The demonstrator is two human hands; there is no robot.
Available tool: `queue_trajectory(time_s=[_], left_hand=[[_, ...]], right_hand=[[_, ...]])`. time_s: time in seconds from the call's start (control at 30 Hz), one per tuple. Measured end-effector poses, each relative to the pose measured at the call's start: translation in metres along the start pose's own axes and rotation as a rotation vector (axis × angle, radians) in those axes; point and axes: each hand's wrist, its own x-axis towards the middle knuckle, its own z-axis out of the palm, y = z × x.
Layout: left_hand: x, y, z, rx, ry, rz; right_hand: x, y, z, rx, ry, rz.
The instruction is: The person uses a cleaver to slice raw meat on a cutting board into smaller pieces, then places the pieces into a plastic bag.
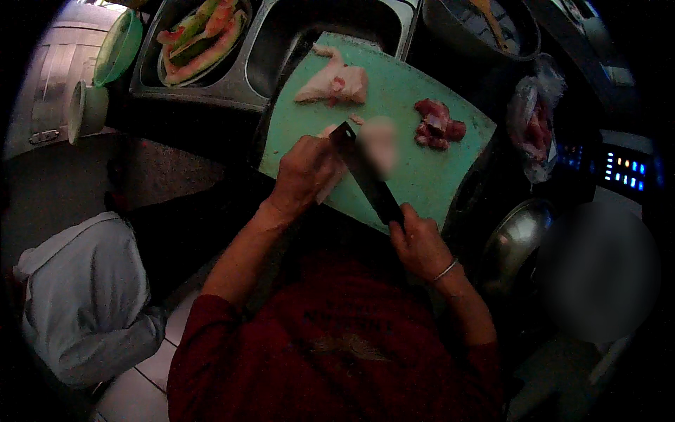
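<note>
My right hand (422,243) grips the handle of a cleaver (371,179), whose dark blade points up and left across the green cutting board (401,84). My left hand (304,172) is closed on a pale piece of raw poultry (330,184) at the board's near left, close beside the blade; the fingers hide much of it. Right of the blade lies another pale piece of meat (380,146), which is blurred. A larger piece of raw poultry with skin (343,83) rests at the far left of the board. Several dark red meat chunks (439,126) sit at the right.
Beyond the board is a metal sink (256,67), with a bowl (169,69) of watermelon rinds (204,42) on its left. A pot (450,42) holding a wooden utensil (492,27) stands far right. Bagged meat (538,123) and a metal lid (524,228) lie right.
</note>
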Motion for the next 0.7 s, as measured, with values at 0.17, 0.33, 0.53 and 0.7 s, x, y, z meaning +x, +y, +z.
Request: queue_trajectory(time_s=[0.17, 0.33, 0.53, 0.7], left_hand=[[-0.004, -0.011, -0.001, -0.096, -0.042, -0.073], [-0.003, -0.014, 0.002, -0.071, -0.02, -0.044], [-0.01, -0.02, -0.005, -0.093, 0.005, -0.105], [-0.01, -0.019, -0.007, -0.057, -0.011, -0.076]], right_hand=[[0.008, -0.014, -0.001, 0.013, -0.024, 0.044], [0.047, -0.028, 0.012, 0.017, 0.012, 0.005], [0.024, -0.021, 0.011, -0.032, -0.071, 0.015], [0.027, -0.035, 0.019, 0.023, -0.035, 0.043]])
